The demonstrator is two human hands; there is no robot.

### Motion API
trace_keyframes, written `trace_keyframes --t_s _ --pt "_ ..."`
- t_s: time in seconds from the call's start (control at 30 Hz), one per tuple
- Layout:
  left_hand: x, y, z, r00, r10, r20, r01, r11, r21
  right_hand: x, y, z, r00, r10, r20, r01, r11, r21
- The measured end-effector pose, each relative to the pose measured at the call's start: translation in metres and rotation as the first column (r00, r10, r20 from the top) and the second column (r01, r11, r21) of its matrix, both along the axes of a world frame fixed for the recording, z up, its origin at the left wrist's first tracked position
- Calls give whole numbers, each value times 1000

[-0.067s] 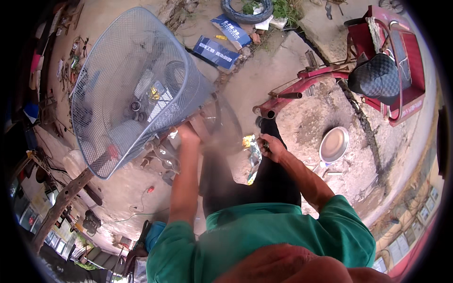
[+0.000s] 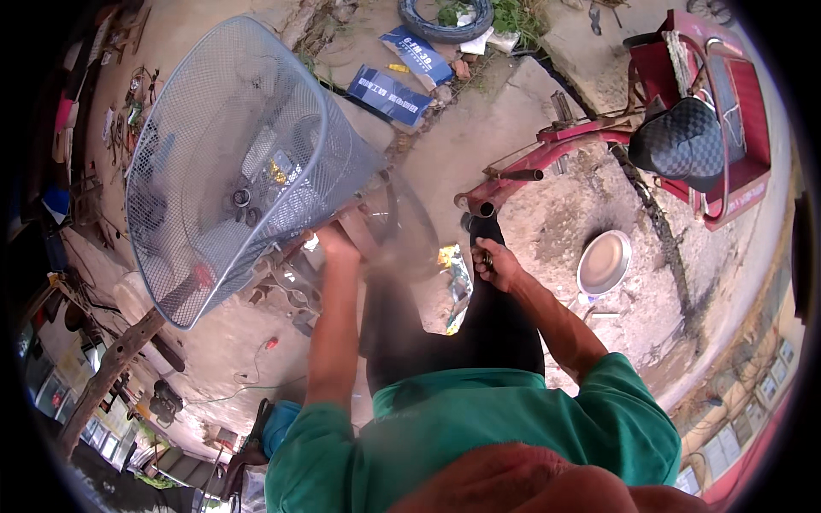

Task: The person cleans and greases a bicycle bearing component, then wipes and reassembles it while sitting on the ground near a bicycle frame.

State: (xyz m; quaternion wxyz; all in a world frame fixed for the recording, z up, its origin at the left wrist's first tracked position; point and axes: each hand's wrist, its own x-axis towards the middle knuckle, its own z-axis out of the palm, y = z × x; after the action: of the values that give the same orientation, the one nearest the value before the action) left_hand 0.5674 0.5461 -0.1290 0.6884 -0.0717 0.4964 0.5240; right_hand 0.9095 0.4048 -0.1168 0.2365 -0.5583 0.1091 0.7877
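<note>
My left hand (image 2: 338, 243) reaches in under the wire mesh basket (image 2: 192, 111), beside a brownish flat part (image 2: 359, 235) below it. Its fingers are hidden there. A few small round dark parts (image 2: 244, 198) and a yellow-and-silver packet (image 2: 280, 168) show inside the basket. My right hand (image 2: 505, 267), above my right thigh, has its fingers closed around a small, dark metallic piece (image 2: 487, 260) too small to name. Left of this hand lies a shiny foil wrapper (image 2: 458, 289). A blurred wheel (image 2: 406, 227) stands between the basket and my legs.
A round metal pan (image 2: 605, 262) sits on the rough ground to the right. Beyond it stands a red cart (image 2: 744, 162) with a checked cap (image 2: 680, 144) on it. Blue cardboard pieces (image 2: 389, 96) and a black tyre (image 2: 446, 19) lie ahead. A wooden pole (image 2: 115, 376) slants at left.
The basket has swung slightly to the left and down at its near edge. My right hand has turned a little, so more of the metallic piece shows.
</note>
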Motion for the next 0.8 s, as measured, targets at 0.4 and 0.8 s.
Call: trace_keyframes --t_s 0.4,0.8 --pt "19 -12 24 983 168 -76 -180 967 -180 61 70 -41 946 -289 149 296 955 -25" --pt "1 -35 -12 946 289 -150 -303 949 -82 54 87 -51 925 -380 14 379 925 33"
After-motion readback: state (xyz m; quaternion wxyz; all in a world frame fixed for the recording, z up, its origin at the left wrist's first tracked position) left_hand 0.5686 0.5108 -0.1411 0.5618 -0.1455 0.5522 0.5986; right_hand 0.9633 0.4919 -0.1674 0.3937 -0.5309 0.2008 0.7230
